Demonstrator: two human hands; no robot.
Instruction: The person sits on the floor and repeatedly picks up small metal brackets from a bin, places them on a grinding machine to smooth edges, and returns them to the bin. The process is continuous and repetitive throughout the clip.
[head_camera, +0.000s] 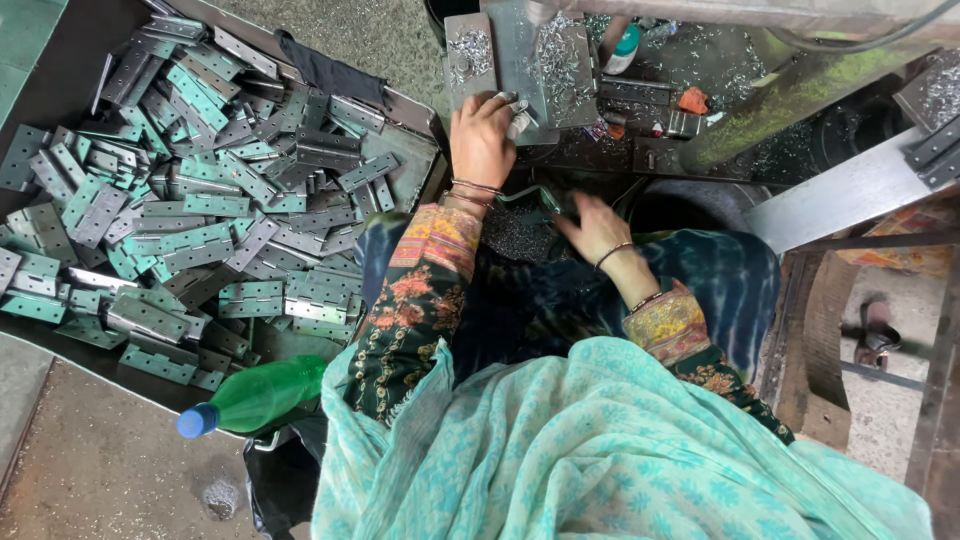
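Worker seated at a machine bench (600, 150), seen from above. Left hand (482, 140) was stretched fwd to the bench's near edge, fingers curled down over a small grey metal piece (519, 118) at the foot of a steel jig block (545, 60). Piece appeared flat, dull silver and mostly covered by the fingers; exact shape not determinable. Fingers were closed over it, so grip judged clamped on the piece. Jig block approx. rectangular, upright faces, its top littered with bright metal swarf (560, 55).

Right hand (592, 228) sat lower, below the bench's near edge, palm down, fingers spread, over a dark heap of fine shavings (515, 235) in the lap area. Whether it held anything: cannot tell; fingers looked apart. Bangles on both wrists, patterned sleeves, pale green shawl (600, 440) across the lower view.

To the worker's left, a shallow metal tray (405, 160) carried a large loose pile of hinges (190, 200). Hinges were flat, rectangular, w/ rows of screw holes and a knuckle down the middle; some bare grey steel, many w/ a green-tinted face. They lay at all angles, overlapping, filling the tray from far-left corner to near edge. A dark cloth (330, 70) lay over the tray's far edge.

Green plastic bottle (265, 395) w/ blue cap lay on its side just off the tray's near edge, beside the worker's left elbow. Bench surface beyond the jig was covered w/ swarf and misc. small items, incl. an orange-red scrap (692, 99).
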